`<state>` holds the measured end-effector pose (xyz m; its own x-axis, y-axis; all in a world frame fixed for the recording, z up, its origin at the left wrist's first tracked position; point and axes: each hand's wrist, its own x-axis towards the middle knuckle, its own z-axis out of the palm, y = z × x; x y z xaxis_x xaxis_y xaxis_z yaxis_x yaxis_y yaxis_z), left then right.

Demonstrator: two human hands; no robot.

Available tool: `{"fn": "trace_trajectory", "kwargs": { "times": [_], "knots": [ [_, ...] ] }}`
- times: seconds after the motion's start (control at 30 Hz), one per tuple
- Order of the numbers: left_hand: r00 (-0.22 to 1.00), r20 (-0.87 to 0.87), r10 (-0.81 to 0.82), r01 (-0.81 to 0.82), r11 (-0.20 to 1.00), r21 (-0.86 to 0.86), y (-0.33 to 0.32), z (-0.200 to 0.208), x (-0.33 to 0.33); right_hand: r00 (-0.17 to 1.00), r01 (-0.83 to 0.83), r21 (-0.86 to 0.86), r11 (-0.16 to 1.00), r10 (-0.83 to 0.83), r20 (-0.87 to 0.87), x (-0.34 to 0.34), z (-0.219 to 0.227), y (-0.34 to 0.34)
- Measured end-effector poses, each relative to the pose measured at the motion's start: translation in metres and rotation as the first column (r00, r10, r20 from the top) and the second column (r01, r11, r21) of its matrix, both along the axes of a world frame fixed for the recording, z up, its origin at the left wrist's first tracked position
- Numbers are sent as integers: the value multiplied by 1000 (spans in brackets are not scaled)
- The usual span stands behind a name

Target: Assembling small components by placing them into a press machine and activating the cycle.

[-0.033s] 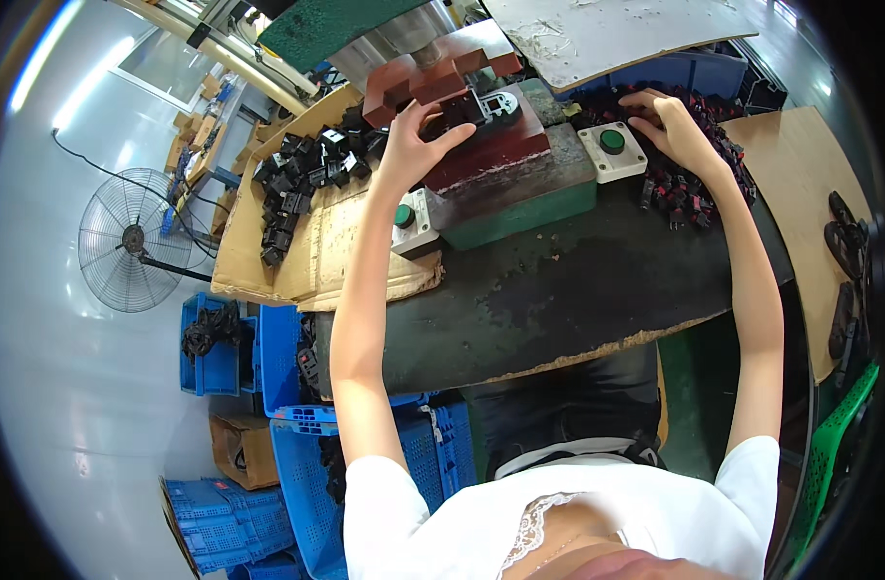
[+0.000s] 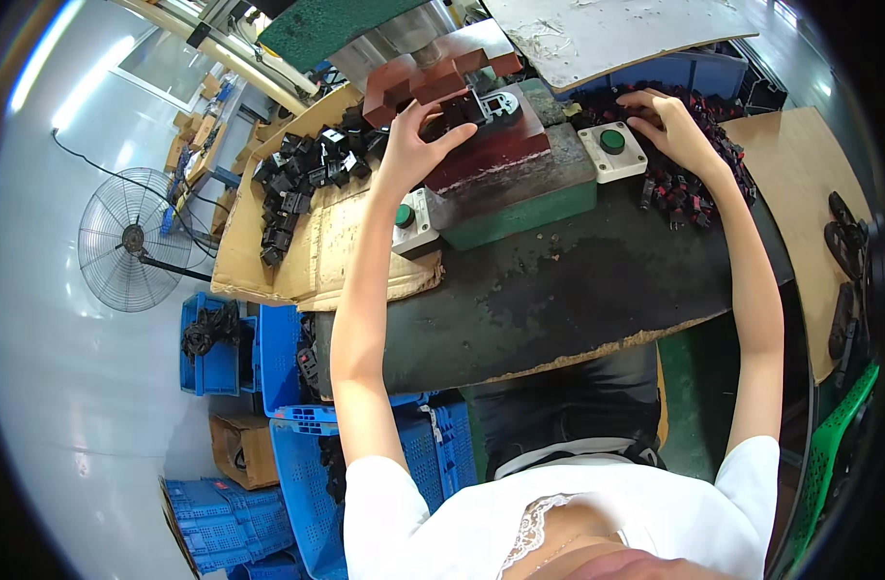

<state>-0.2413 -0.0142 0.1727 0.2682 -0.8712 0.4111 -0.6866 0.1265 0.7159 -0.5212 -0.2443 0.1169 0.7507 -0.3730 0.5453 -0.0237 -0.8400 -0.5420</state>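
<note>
Small black part (image 2: pixel 449 114) on the press die block (image 2: pixel 491 145), left hand (image 2: pixel 410 145) pinching it.
Part's long axis seems to run 8-to-2 o'clock; hard to tell, fingers cover it. Left arm stretched toward 12, thumb and fingers closed on part. Right hand (image 2: pixel 672 126) at 2 o'clock, fingers spread, resting in the pile of black-red parts (image 2: pixel 689 193) beside green push button (image 2: pixel 611 142).

A flattened brown cardboard box (image 2: pixel 297 242) lies just left of and below the left hand (image 2: pixel 408 145), black parts heaped on it. Well below that hand, on the floor, sits a small brown cardboard carton (image 2: pixel 244 449) among blue plastic crates (image 2: pixel 297 387). No labels, signs or screens can be made out.
</note>
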Motion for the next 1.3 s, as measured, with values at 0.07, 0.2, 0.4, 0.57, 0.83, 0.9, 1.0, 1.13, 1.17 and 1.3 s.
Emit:
{"fn": "trace_trajectory", "kwargs": {
  "times": [0.07, 0.2, 0.4, 0.57, 0.83, 0.9, 1.0, 1.13, 1.17, 1.3],
  "knots": [
    [994, 98, -42, 46, 998, -45, 1, 4, -7, 1000, -14, 113, 993, 16, -13, -1, 7, 5],
    [993, 71, 95, -94, 995, -16, 0, 11, -15, 999, -8, 302, 953, 19, -35, -1, 13, 11],
    [909, 330, 255, -215, 964, -154, 17, 6, -8, 996, -79, 385, 920, 56, 70, 23, 22, 42],
    [972, 131, 193, -178, 976, -122, 2, 3, -12, 976, -176, 364, 915, 113, 188, 28, 43, 62],
    [978, 154, 139, -99, 964, -246, 3, 5, -15, 956, -205, 146, 968, 166, 241, 96, 60, 74],
    [985, 138, 108, -76, 973, -218, 3, 4, -17, 968, -226, 159, 961, 204, 144, 105, 65, 73],
    [989, 93, 119, -90, 959, -269, 1, -3, -22, 967, -256, 139, 957, 251, 53, 113, 66, 72],
    [990, 90, 108, -77, 952, -296, 1, -6, -19, 939, -343, 110, 933, 339, 52, 111, 67, 67],
    [991, 96, 92, -59, 953, -298, 2, -6, -17, 927, -375, 104, 921, 372, 47, 109, 69, 67],
    [971, 231, 60, 0, 968, -252, 2, 0, -13, 931, -364, 51, 930, 365, -12, 110, 75, 65]
  ]
}}
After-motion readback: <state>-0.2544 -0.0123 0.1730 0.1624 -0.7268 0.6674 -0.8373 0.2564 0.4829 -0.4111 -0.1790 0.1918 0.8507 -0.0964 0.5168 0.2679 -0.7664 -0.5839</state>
